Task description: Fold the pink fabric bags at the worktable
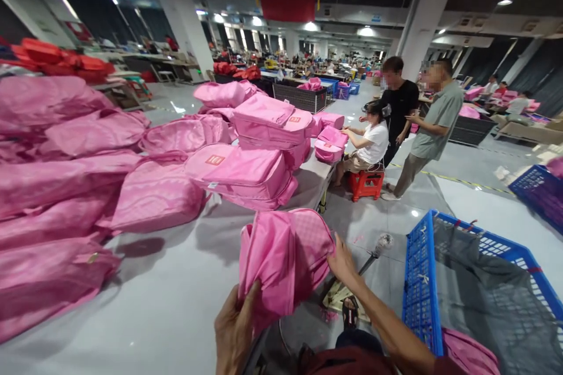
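Note:
A pink backpack (281, 263) is held up between my hands at the table's near right edge. My left hand (237, 328) grips its lower left side, thumb on the fabric. My right hand (343, 261) pinches the backpack's right edge near the curved seam. Just beyond lies a stacked pink backpack (246, 170) with a small red label, and another pink backpack (272, 120) rests behind it. More pink backpacks (158, 193) lie on the white table (176, 281) to the left.
A blue plastic crate (420, 281) with a grey lining stands at the right, some pink fabric (468, 351) beside its near end. A seated person (372, 140) on a red stool (366, 184) handles a pink bag at the table's far end. Two people (435, 111) stand behind.

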Tool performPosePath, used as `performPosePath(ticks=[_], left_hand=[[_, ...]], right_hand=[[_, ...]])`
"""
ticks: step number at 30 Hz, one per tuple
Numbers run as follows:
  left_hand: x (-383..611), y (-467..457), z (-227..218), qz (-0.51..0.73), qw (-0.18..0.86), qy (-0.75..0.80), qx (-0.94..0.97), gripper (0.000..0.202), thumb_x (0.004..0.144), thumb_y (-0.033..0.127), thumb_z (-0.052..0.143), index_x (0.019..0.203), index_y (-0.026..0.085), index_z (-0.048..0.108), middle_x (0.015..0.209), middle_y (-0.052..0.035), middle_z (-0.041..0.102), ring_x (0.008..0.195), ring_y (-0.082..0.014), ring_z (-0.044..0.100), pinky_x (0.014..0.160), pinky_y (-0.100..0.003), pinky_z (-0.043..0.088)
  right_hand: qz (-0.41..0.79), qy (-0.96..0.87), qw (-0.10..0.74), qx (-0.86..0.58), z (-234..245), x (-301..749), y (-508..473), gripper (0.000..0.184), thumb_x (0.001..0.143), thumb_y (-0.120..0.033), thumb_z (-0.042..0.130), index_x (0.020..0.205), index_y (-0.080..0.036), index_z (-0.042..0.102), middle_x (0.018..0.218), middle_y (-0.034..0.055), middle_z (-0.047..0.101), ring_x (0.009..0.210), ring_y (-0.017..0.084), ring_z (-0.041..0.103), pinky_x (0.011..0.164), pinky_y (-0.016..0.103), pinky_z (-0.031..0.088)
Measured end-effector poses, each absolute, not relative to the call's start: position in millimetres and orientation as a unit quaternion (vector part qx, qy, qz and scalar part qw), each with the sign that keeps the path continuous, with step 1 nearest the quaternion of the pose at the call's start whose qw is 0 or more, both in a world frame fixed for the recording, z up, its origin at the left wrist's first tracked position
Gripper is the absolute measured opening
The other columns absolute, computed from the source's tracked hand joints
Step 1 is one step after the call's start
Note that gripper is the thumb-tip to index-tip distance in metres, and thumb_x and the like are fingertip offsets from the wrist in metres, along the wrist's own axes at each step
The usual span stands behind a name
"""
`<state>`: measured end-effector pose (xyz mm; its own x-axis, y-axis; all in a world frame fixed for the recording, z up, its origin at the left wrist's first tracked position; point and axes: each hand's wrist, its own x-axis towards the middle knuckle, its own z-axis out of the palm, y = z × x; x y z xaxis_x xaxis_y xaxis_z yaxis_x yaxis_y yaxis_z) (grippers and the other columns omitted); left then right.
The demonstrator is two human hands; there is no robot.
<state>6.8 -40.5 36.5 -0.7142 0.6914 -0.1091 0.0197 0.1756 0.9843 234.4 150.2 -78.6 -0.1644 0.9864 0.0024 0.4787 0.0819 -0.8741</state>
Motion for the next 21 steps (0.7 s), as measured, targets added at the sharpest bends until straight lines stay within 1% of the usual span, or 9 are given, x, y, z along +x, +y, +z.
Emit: performPosePath(ticks=[3, 7, 9, 12, 14, 16, 18, 20, 21], left_hand=[[7.1, -29.3, 46.4, 0.571, 0.310, 0.680, 0.339, 0.065, 0.080, 0.082, 0.084, 0.075, 0.022, 0.062, 0.071, 0.0042, 0.045, 0.069, -0.0160, 0.043, 0.061, -0.026, 0.037], [-0.5, -2.4, 71.7, 0.502, 0.404, 0.601, 0.473, 0.059, 0.088, 0.075, 0.082, 0.074, 0.020, 0.068, 0.073, 0.0005, 0.055, 0.071, -0.0179, 0.049, 0.064, -0.028, 0.042], [-2.3, 19.1, 84.8, 0.462, 0.477, 0.545, 0.512, 0.057, 0.090, 0.075, 0.081, 0.085, 0.018, 0.078, 0.083, -0.0041, 0.067, 0.079, -0.0218, 0.059, 0.071, -0.030, 0.049], [8.1, 57.2, 91.5, 0.423, 0.543, 0.478, 0.545, 0.060, 0.091, 0.076, 0.079, 0.094, 0.016, 0.082, 0.088, -0.0072, 0.074, 0.083, -0.0238, 0.064, 0.075, -0.032, 0.052], [26.9, 79.4, 82.0, 0.409, 0.534, 0.461, 0.579, 0.064, 0.089, 0.080, 0.078, 0.085, 0.016, 0.080, 0.081, -0.0063, 0.071, 0.077, -0.0217, 0.061, 0.070, -0.031, 0.050], [54.9, 92.8, 60.2, 0.417, 0.487, 0.478, 0.601, 0.065, 0.092, 0.081, 0.075, 0.091, 0.017, 0.082, 0.087, -0.0087, 0.075, 0.082, -0.0245, 0.067, 0.075, -0.035, 0.057], [89.2, 96.0, 28.9, 0.435, 0.416, 0.513, 0.611, 0.066, 0.098, 0.078, 0.069, 0.126, 0.020, 0.085, 0.124, -0.0170, 0.081, 0.116, -0.0344, 0.075, 0.104, -0.048, 0.062], [124.8, 93.4, -5.7, 0.430, 0.351, 0.529, 0.642, 0.081, 0.099, 0.079, 0.070, 0.163, 0.029, 0.067, 0.172, -0.0209, 0.059, 0.161, -0.0434, 0.053, 0.133, -0.065, 0.043], [141.4, 92.6, -21.9, 0.410, 0.330, 0.521, 0.672, 0.098, 0.091, 0.083, 0.078, 0.172, 0.031, 0.057, 0.183, -0.0215, 0.044, 0.170, -0.0483, 0.039, 0.137, -0.072, 0.035]], right_hand=[[0.178, -0.830, 0.337, -0.407, -32.5, 246.8, 148.6, 0.102, 0.083, -0.014, 0.062, 0.182, -0.019, 0.035, 0.189, 0.0176, 0.031, 0.177, 0.037, 0.026, 0.144, 0.065, 0.029], [0.015, -0.909, 0.335, -0.246, 19.9, 268.8, 141.4, 0.113, 0.083, -0.009, 0.058, 0.187, -0.017, 0.015, 0.190, 0.0174, 0.030, 0.179, 0.034, 0.023, 0.144, 0.064, 0.032], [-0.022, -0.906, 0.358, -0.223, 36.7, 286.8, 138.2, 0.098, 0.094, -0.008, 0.054, 0.186, -0.018, 0.022, 0.181, 0.0178, 0.048, 0.174, 0.033, 0.035, 0.141, 0.064, 0.037], [-0.044, -0.893, 0.395, -0.210, 49.1, 319.5, 127.7, 0.066, 0.110, -0.013, 0.054, 0.175, -0.023, 0.049, 0.147, 0.0124, 0.079, 0.152, 0.030, 0.065, 0.129, 0.055, 0.055], [-0.036, -0.877, 0.414, -0.240, 48.8, 343.1, 115.9, 0.042, 0.117, -0.023, 0.053, 0.156, -0.023, 0.067, 0.122, 0.0103, 0.086, 0.123, 0.028, 0.080, 0.109, 0.046, 0.068], [-0.020, -0.854, 0.425, -0.300, 41.6, 368.7, 102.6, 0.035, 0.121, -0.038, 0.049, 0.136, -0.022, 0.076, 0.104, 0.0103, 0.085, 0.097, 0.027, 0.083, 0.086, 0.042, 0.071], [-0.012, -0.822, 0.428, -0.375, 28.1, 397.5, 90.9, 0.041, 0.121, -0.048, 0.044, 0.125, -0.024, 0.078, 0.096, 0.0108, 0.082, 0.085, 0.029, 0.082, 0.073, 0.041, 0.069], [-0.020, -0.789, 0.424, -0.445, 10.3, 429.3, 83.6, 0.039, 0.120, -0.049, 0.046, 0.122, -0.027, 0.078, 0.095, 0.0109, 0.082, 0.085, 0.030, 0.083, 0.069, 0.041, 0.069], [-0.033, -0.771, 0.421, -0.477, 0.5, 445.6, 82.1, 0.036, 0.119, -0.048, 0.048, 0.123, -0.028, 0.078, 0.097, 0.0112, 0.083, 0.085, 0.031, 0.084, 0.067, 0.041, 0.069]])
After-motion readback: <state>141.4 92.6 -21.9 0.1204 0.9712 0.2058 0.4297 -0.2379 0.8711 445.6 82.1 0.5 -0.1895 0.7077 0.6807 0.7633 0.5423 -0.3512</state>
